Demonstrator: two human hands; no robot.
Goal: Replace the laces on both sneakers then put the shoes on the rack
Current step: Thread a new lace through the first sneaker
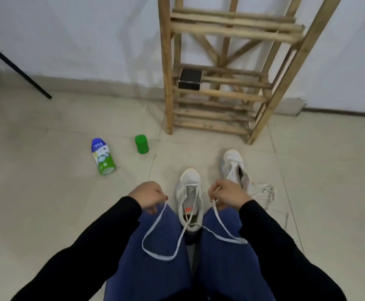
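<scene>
White mesh sneaker (189,187) on tiled floor (47,213) between knees, laced at toe end | flat white lace (153,224) sags across thighs | left hand (149,195) pinches one end, right hand (227,193) the other | second white sneaker (231,164) alongside, near wooden slatted rack (166,83).

White sneaker (189,187), lower centre of frame, upright on floor tiles, toe toward top of frame, tongue exposed, orange tag inside the opening. Pale lace (162,255) threaded at the toe-end eyelets, both halves trailing down-frame in long loops, ends pinched in left hand (150,195) and right hand (227,194) either side of the shoe. Second white sneaker (232,164), right of centre, further up-frame, upright, opening gaping dark. Loose white lace (261,192) heaped on floor just beside its heel. Wooden slatted rack (166,83), upper centre-right, standing against wall.
</scene>
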